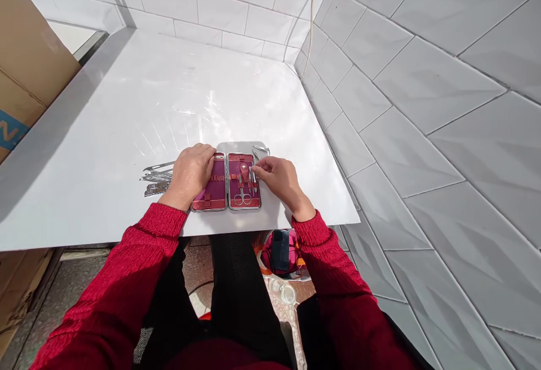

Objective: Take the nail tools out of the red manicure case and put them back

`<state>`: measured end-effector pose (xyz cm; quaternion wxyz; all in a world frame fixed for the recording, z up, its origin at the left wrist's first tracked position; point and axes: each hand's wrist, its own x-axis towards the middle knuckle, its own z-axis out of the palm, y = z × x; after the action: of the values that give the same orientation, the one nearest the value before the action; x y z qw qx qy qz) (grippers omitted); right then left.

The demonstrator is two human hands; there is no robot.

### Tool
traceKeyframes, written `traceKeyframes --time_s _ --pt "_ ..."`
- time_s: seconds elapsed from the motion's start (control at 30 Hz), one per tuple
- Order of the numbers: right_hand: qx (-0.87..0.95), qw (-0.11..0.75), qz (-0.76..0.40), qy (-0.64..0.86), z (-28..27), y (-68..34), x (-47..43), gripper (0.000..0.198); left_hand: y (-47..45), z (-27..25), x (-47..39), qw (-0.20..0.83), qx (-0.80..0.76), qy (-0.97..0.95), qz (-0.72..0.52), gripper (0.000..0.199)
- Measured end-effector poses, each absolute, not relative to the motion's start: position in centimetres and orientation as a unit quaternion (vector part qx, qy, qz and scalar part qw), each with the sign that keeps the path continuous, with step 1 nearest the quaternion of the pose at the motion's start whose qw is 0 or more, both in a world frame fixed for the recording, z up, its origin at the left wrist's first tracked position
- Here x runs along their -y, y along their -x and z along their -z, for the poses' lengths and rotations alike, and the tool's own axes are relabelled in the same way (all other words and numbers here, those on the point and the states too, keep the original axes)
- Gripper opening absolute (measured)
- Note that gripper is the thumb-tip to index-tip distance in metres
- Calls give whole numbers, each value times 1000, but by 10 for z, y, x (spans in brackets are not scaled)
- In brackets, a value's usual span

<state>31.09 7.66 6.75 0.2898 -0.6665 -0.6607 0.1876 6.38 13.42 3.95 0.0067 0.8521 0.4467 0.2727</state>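
1. The manicure case (216, 194) lies open near the middle of the surface's near edge, its two rectangular halves side by side; thin silvery metal rims with rounded corners frame a smooth purple lining trimmed in grainy, shiny red strips and loops.
2. In the right half sit small scissors (242, 198) with two round finger rings toward the near side, a red tab (244, 171) with a metal snap, and a slim metal tool (252, 180) standing lengthwise beside them.
3. The right hand (279, 178) reaches in from the right, wrist bent inward and palm down, its thumb and forefinger pinching the far end of that slim tool.
4. The left hand (192, 170) lies back upward across the left half, fingers curved over its far rim and grasping the case; the fingertips are partly hidden.
5. Just left of that hand is a loose pile of metal tools (157, 176), flat, slender and shiny; another metal implement (261, 149) lies beyond the case's far right corner.
6. Crinkled red knit sleeves (147, 240) cover both forearms.
7. The glossy white surface (105, 122) meets grey, relief-patterned tiles (422, 122) on the right; a brown cardboard box (34, 48) stands at left.
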Motion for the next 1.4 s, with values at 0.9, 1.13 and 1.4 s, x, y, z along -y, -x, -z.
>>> traceKeyframes --time_s 0.9,1.13,1.4 --pt "747 137 -163 629 -74 -285 -32 10 -69 -36 -135 22 -466 -845 -261 35" --pt "808 -1 -119 577 -90 -279 -50 24 -68 -37 -134 18 -466 -846 -258 36" --pt "800 -2 -328 503 -100 -294 -70 21 -69 -39 -133 28 -468 -845 -256 34"
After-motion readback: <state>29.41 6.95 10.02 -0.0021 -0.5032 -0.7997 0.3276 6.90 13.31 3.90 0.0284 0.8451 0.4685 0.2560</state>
